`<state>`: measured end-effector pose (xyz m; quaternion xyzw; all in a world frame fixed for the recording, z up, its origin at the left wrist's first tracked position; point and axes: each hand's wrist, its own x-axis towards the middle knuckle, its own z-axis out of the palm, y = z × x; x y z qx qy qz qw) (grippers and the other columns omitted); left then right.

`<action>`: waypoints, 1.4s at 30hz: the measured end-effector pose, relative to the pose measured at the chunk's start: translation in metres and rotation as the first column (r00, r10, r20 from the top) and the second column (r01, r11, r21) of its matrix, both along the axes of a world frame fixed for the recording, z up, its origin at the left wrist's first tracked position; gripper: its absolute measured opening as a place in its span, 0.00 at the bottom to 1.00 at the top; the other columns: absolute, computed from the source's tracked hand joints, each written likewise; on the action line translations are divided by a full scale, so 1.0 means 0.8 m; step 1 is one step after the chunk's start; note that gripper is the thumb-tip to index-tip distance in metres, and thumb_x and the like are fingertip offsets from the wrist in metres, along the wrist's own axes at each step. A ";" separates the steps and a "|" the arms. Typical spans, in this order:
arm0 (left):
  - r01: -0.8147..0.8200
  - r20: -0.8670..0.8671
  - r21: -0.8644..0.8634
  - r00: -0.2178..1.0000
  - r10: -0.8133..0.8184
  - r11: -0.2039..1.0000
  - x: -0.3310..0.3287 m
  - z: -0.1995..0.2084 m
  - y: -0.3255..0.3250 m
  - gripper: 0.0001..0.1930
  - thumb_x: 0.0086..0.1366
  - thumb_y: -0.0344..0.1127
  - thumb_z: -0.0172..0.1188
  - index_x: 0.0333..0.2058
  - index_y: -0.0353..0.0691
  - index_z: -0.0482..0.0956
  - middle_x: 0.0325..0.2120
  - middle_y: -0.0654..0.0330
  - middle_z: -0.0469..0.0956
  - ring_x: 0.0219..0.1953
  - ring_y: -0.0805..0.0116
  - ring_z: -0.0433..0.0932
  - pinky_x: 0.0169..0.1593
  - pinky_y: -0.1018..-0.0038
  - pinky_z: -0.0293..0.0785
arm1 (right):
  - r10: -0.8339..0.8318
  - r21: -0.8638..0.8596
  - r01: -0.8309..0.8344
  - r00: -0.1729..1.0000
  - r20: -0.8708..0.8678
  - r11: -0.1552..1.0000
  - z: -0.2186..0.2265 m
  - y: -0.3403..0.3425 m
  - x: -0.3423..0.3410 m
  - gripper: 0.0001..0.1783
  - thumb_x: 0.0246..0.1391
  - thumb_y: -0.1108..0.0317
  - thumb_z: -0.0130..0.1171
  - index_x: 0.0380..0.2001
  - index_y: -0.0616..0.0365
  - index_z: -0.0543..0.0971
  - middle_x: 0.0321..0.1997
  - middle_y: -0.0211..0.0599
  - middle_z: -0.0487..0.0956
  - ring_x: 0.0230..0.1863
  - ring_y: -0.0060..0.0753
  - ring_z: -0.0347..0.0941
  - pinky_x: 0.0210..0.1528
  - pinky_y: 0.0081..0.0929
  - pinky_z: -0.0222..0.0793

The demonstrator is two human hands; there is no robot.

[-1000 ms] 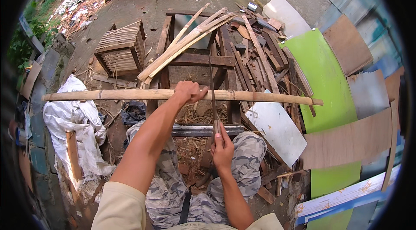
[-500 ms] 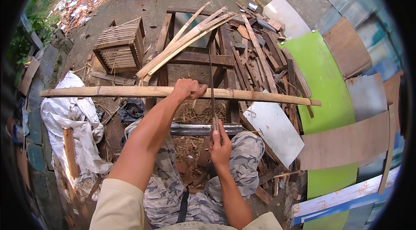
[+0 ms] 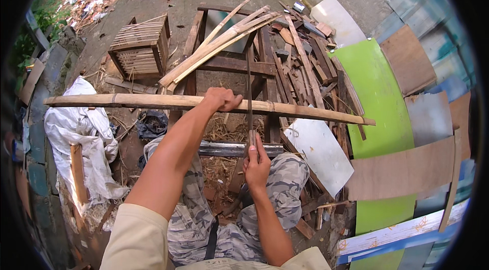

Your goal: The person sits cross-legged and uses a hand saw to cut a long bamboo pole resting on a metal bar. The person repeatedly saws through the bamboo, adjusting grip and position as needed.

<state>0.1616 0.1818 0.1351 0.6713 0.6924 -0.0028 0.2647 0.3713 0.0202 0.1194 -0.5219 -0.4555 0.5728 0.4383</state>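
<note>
Your left hand [image 3: 222, 100] is curling over the top of a long bamboo pole [image 3: 153, 101], fingers wrapped down its far side, pinning it. Your right hand [image 3: 256, 160] is closing in a fist round the handle of a thin saw [image 3: 249, 92], blade running straight up and away from you and crossing the pole just right of your left hand. The pole is lying level across the scene, from the white sack [image 3: 76, 127] at your left to the green board [image 3: 377, 97] at your right, resting over a dark wooden frame [image 3: 234, 64]. A dark bar [image 3: 224, 149] is lying across your camouflage trousers [image 3: 285, 188], just under the saw hand. A slatted crate [image 3: 140, 46] is sitting beyond the pole at left, a heap of split bamboo strips [image 3: 224, 41] leaning on the frame beside it.
</note>
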 end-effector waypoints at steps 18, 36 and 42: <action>0.012 0.004 -0.017 1.000 -0.012 1.000 -0.004 -0.017 0.007 0.38 0.73 0.61 0.34 0.45 0.30 0.83 0.47 0.38 0.81 0.53 0.41 0.79 0.59 0.53 0.72 | 0.010 0.040 -0.014 0.996 0.088 0.999 0.000 -0.110 0.048 0.26 0.72 0.67 0.50 0.70 0.59 0.67 0.26 0.22 0.70 0.18 0.12 0.58 0.19 0.17 0.54; -0.004 0.026 -0.040 1.000 0.005 0.999 -0.008 -0.001 0.010 0.37 0.72 0.59 0.33 0.47 0.29 0.82 0.50 0.38 0.79 0.55 0.39 0.77 0.61 0.54 0.70 | 0.028 -0.052 -0.023 0.994 0.105 0.998 0.021 -0.153 0.083 0.27 0.70 0.66 0.52 0.69 0.61 0.67 0.42 0.28 0.82 0.22 0.11 0.61 0.22 0.15 0.59; 0.023 0.023 -0.066 0.999 -0.022 0.998 0.008 -0.009 0.012 0.37 0.73 0.59 0.33 0.50 0.29 0.81 0.51 0.37 0.78 0.56 0.40 0.77 0.61 0.54 0.70 | -0.010 -0.024 0.009 1.000 -0.008 1.000 0.015 0.019 0.011 0.26 0.71 0.65 0.52 0.69 0.58 0.68 0.28 0.20 0.71 0.21 0.12 0.60 0.22 0.17 0.57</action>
